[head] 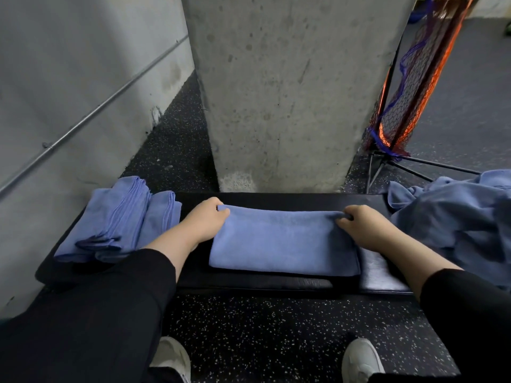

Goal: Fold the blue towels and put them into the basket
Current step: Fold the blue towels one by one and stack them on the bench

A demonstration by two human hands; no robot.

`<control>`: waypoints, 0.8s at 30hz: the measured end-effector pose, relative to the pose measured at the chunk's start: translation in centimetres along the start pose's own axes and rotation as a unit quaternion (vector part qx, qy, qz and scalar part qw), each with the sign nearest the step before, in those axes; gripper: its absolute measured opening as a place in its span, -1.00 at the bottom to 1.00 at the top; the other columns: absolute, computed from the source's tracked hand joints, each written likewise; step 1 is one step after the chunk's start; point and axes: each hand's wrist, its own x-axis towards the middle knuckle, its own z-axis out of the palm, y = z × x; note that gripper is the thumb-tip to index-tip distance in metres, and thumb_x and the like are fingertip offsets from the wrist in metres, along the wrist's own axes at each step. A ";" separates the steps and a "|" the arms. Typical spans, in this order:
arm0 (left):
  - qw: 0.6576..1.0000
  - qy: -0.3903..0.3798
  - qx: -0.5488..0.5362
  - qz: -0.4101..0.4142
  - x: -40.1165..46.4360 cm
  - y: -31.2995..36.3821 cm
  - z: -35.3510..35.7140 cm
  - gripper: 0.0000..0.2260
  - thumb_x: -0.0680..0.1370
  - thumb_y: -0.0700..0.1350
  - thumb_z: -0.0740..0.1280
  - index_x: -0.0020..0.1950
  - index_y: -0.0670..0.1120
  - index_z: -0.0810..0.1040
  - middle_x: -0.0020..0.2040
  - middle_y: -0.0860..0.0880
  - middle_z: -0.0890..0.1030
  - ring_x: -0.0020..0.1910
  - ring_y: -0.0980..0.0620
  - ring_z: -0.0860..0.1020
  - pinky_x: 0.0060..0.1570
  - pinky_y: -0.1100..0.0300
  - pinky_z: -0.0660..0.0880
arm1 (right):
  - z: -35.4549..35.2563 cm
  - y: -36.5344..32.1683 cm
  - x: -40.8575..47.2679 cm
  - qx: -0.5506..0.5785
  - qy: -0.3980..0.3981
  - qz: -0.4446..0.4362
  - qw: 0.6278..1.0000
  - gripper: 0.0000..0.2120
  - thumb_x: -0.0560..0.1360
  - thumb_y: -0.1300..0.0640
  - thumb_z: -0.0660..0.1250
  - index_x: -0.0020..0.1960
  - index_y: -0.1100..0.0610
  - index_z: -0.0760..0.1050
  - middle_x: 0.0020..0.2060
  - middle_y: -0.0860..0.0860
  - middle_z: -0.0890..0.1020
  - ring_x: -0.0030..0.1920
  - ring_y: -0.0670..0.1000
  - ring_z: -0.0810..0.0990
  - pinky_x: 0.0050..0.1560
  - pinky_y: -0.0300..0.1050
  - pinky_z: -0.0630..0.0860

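1. A folded blue towel lies mid-bench, folded stack left, unfolded heap right, pillar close behind.
2. Left hand and right hand each pinch a far corner, fingers curled.

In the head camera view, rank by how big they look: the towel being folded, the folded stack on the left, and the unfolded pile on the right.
1. towel being folded
2. unfolded pile, cut off by the frame edge, so probably bigger than it looks
3. folded stack
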 end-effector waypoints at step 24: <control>0.908 -0.063 0.322 0.260 0.0 0.1 8.2 -0.44 0.68 0.23 -0.04 0.65 0.11 -0.01 0.66 0.12 -0.09 0.62 0.13 -0.14 0.58 -0.04 -0.14 | 8.8 -6.0 -3.4 -0.088 -0.013 -0.070 0.994 -0.36 0.65 -0.27 -0.08 0.62 0.03 0.06 0.63 -0.03 0.04 0.62 0.00 -0.04 0.56 0.19 -0.09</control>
